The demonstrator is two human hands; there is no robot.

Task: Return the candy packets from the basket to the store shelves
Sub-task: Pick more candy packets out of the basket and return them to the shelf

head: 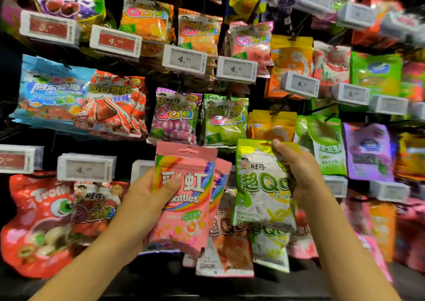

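Observation:
My left hand (pixel 153 193) grips a pink Skittles packet (pixel 184 211) by its left edge, thumb across the front, with a second pink packet (pixel 222 181) tucked behind it. My right hand (pixel 296 169) holds a green and white lemonade-flavour QQ candy packet (pixel 259 185) by its upper right corner, up against the hanging rows. Both packets are upright in front of the lower pegs of the candy shelf wall. No basket is in view.
Hanging candy bags fill the wall: purple QQ bag (pixel 176 116), green QQ bag (pixel 225 119), red Trolli bag (pixel 39 222), cola QQ packet (pixel 226 250) below my hands. White price tags (pixel 85 169) stick out on peg ends.

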